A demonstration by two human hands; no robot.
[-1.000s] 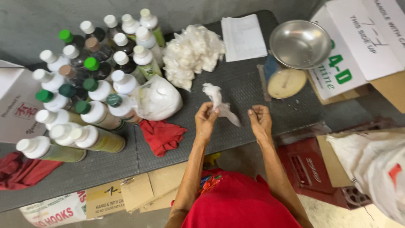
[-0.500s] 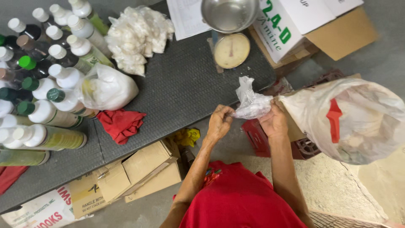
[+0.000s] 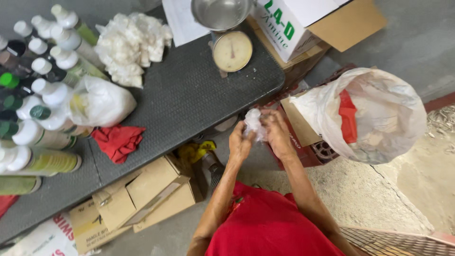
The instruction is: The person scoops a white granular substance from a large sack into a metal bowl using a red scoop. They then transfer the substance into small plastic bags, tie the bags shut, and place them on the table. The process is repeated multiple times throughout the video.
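Note:
My left hand [image 3: 239,143] and my right hand [image 3: 276,132] are pressed together around a small crumpled white plastic wrapper [image 3: 252,122], held off the right edge of the dark table [image 3: 189,99]. Just to the right hangs a large white plastic bag [image 3: 374,114] with something red inside, its mouth toward my hands. A pile of similar white crumpled wrappers [image 3: 130,45] lies on the table's far side. Many white-capped and green-capped bottles [image 3: 42,99] crowd the table's left end.
A kitchen scale [image 3: 232,50] with a steel bowl [image 3: 222,13] stands at the table's far right corner beside a white cardboard box [image 3: 303,23]. A red cloth [image 3: 118,141] lies by a tied clear bag [image 3: 99,100]. Cardboard boxes [image 3: 142,194] sit under the table; a red crate [image 3: 308,151] is below the bag.
My hands moved from over the table to its right side, toward the white bag. The wrapper went from loosely spread to balled up between both hands.

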